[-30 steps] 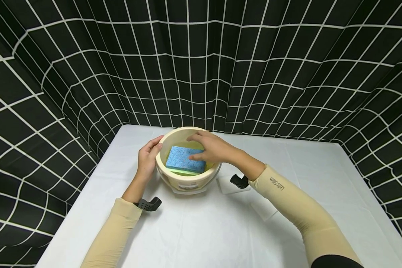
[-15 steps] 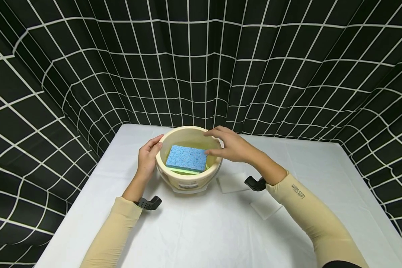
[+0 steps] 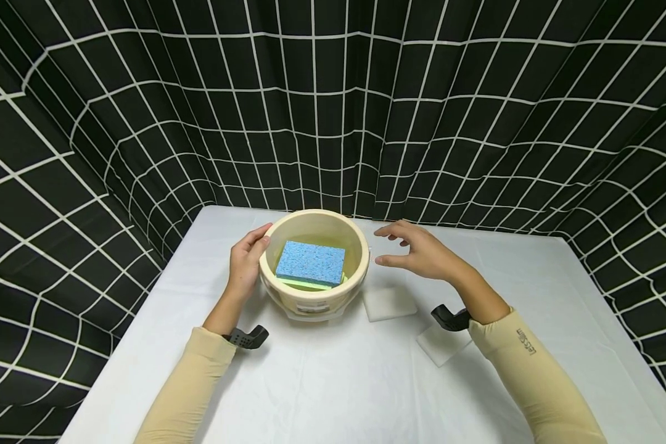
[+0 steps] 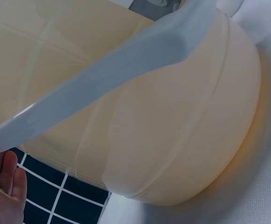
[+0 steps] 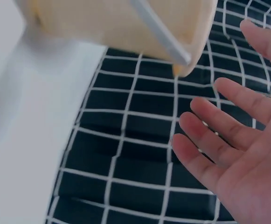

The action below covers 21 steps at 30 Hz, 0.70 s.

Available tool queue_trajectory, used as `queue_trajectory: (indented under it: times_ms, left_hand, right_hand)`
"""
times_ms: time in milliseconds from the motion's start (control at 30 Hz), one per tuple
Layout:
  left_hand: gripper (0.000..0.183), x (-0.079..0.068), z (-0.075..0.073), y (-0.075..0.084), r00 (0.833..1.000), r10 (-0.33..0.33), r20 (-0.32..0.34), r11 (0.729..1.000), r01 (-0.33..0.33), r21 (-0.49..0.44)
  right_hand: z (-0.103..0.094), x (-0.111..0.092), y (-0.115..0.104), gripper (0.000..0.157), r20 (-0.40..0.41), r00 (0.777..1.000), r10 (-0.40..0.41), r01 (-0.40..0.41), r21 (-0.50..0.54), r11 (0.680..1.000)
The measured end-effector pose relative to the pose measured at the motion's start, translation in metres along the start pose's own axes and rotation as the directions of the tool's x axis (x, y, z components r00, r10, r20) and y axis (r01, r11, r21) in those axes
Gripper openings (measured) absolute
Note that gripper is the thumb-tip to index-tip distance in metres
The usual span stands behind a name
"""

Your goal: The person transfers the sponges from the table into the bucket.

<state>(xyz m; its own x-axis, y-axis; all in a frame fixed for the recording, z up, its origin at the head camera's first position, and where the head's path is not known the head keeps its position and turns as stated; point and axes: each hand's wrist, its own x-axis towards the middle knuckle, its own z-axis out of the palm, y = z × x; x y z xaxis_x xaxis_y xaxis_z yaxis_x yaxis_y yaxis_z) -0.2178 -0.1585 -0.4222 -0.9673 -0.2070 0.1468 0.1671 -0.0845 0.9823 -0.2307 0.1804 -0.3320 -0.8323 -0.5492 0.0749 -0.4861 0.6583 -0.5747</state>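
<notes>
A cream bucket (image 3: 314, 298) stands on the white table in the head view. Inside it lies a blue speckled sponge (image 3: 311, 262), with a light green layer or piece (image 3: 305, 284) showing along its lower edge. My left hand (image 3: 245, 262) holds the bucket's left rim between thumb and fingers; in the left wrist view some fingers (image 4: 18, 184) show beside the bucket wall. Off the bucket's right side, my right hand (image 3: 420, 251) hovers with fingers spread and loosely bent, touching nothing. In the right wrist view its palm (image 5: 252, 186) is bare.
Two white flat pads, a nearer pad (image 3: 443, 343) and a farther pad (image 3: 389, 303), lie to the right of the bucket. The bucket's pale handle (image 4: 126, 60) hangs across its side. Dark gridded curtains (image 3: 333, 123) enclose the table (image 3: 322, 394) behind and at the sides.
My right hand has come out from over the sponge and moved right, clear of the bucket. The left hand stays at the rim, and the blue sponge stays inside.
</notes>
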Motion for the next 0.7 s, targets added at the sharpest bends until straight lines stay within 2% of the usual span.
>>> queue_trajectory:
  times_ms: [367,700]
  left_hand:
    - [0.036,-0.001,-0.001,0.001,1.0,0.01,-0.004,1.0,-0.01,0.005]
    - [0.035,0.0,0.0,-0.001,1.0,-0.002,-0.012,1.0,0.002,-0.013]
  right_hand:
    - [0.026,-0.01,0.034,0.052,0.019,1.0,0.018,-0.018,0.021,1.0]
    - [0.041,-0.019,0.053,0.068,0.001,0.996,0.091,-0.091,0.046,0.995]
